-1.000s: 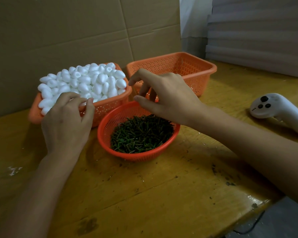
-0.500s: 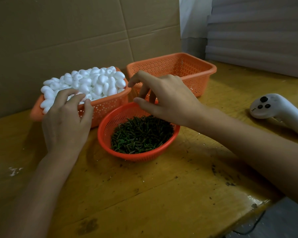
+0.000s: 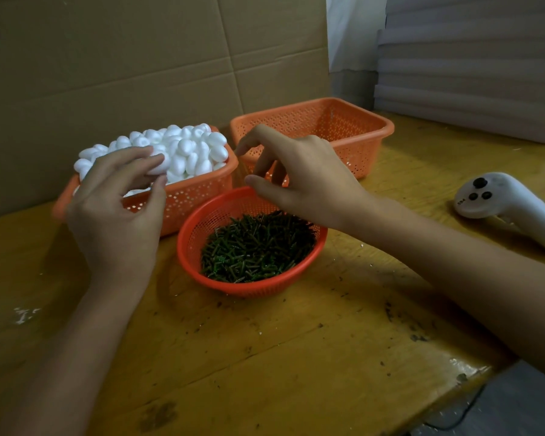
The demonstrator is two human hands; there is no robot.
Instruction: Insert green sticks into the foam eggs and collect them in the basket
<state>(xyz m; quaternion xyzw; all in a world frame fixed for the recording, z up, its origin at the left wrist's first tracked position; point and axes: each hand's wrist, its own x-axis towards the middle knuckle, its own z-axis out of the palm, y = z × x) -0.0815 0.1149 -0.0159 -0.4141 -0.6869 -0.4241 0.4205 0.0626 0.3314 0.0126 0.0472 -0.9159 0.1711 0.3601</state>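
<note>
My left hand (image 3: 114, 212) pinches one white foam egg (image 3: 160, 166) between fingertips and thumb, just above the front of an orange basket (image 3: 199, 193) heaped with foam eggs (image 3: 189, 146). My right hand (image 3: 302, 180) hovers over the far rim of a round red bowl (image 3: 186, 247) full of short green sticks (image 3: 255, 247). Its fingers are spread and curled; I cannot see a stick in them. Behind the right hand stands a rectangular orange basket (image 3: 368, 136) whose visible inside looks bare.
A white handheld controller (image 3: 497, 199) lies on the wooden table (image 3: 296, 357) at the right. A cardboard wall (image 3: 123, 58) stands close behind the baskets. Stacked grey sheets (image 3: 469, 64) fill the back right. The table's front edge drops off at the lower right.
My left hand has lifted one foam egg out of the pile and drawn it toward me. My right hand has stayed over the bowl's far rim.
</note>
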